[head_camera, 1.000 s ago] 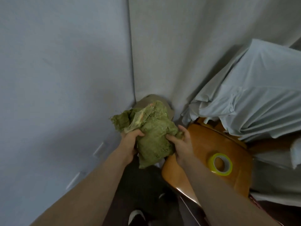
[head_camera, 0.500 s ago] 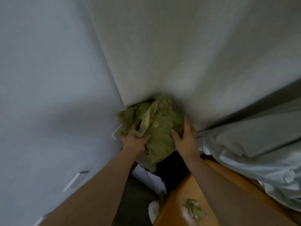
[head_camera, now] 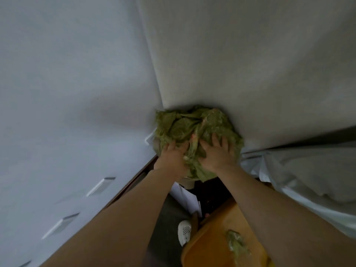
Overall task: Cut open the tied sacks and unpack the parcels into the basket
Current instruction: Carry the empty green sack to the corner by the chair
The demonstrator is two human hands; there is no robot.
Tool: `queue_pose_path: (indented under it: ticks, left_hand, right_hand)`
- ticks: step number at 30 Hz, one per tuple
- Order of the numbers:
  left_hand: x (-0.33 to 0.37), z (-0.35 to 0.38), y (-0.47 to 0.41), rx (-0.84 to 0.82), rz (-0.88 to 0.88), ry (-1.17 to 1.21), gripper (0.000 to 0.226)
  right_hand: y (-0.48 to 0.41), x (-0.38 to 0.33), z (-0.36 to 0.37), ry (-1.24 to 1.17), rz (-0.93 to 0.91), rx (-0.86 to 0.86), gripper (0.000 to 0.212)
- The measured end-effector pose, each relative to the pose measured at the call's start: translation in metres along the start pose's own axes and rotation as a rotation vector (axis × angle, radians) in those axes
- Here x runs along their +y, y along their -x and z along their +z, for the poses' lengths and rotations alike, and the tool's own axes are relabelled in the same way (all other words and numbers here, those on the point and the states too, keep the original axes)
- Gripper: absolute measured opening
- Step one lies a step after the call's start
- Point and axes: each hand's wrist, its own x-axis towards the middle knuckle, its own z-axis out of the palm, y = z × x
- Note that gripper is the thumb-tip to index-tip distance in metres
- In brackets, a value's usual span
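Worktop (head_camera: pixel 208 247): orange-brown, glossy | on it: crumpled green scrap (head_camera: pixel 238 245), well in from left edge | floor (head_camera: pixel 163 224): dark grey; white shoe (head_camera: pixel 184 232) beside worktop's left edge; white sheets (head_camera: pixel 185 197) off its far corner

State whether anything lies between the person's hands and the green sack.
Nothing visible does: the left hand and the right hand both lie directly on the crumpled green sack, with no object between.

Ahead, the sack (head_camera: pixel 194 132) sits in the wall corner (head_camera: pixel 154 78). Nearer, lower right, the bench (head_camera: pixel 208 249) carries a scrap (head_camera: pixel 238 245); a shoe (head_camera: pixel 184 232) lies just left of it.
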Motion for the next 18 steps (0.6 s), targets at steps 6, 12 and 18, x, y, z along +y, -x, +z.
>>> queue_pose_path:
  ticks: [6, 12, 18]
  left_hand:
    - [-0.023, -0.044, 0.096, 0.049, -0.166, -0.022, 0.072]
    - [-0.074, -0.062, 0.264, 0.164, -0.35, 0.043, 0.077]
    - [-0.149, -0.025, 0.507, 0.341, -0.601, 0.174, 0.077]
  right_hand:
    - [0.074, -0.068, 0.0, -0.056, -0.063, 0.314, 0.06]
    - [0.19, -0.175, 0.019, 0.099, -0.325, 0.259, 0.059]
    - [0.37, -0.3, 0.089, 0.23, -0.581, 0.182, 0.063]
